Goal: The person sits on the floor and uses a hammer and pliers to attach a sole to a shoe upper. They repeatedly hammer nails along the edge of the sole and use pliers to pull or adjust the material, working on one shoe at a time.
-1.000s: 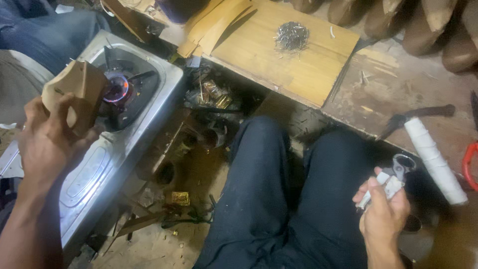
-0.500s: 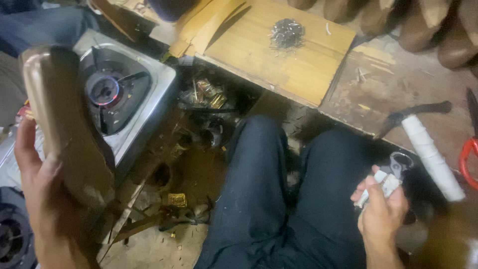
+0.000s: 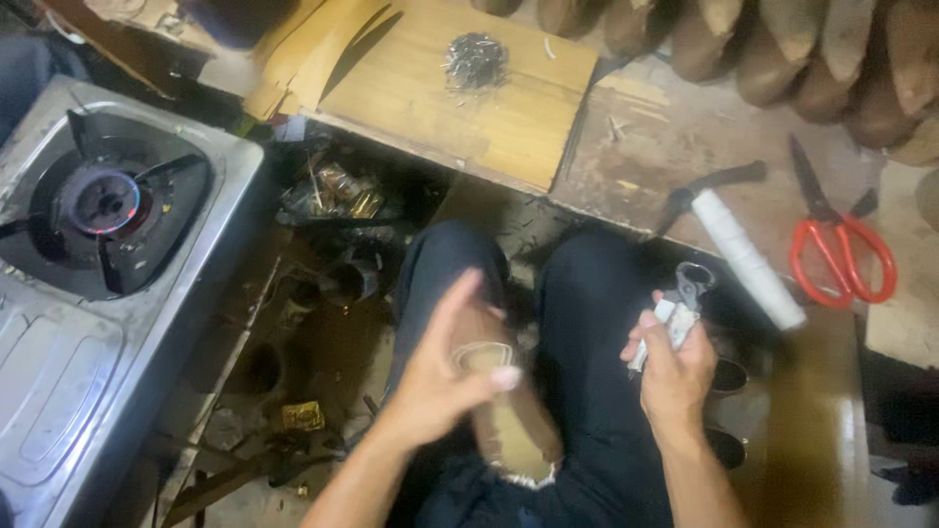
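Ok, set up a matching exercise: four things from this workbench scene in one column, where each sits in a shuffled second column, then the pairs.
Things:
1. Red-handled scissors
2. Pile of small grey metal nails
3. Steel gas stove with a lit burner
4. Tan shoe-shaped piece

Places:
A. On the pale wooden board at the top
B. Under the left hand, on the lap
C. Far right, on the worn work surface
D. Left edge of the view

The right hand holds metal pliers with a pale grip.

Pairs: 1-C, 2-A, 3-D, 4-B
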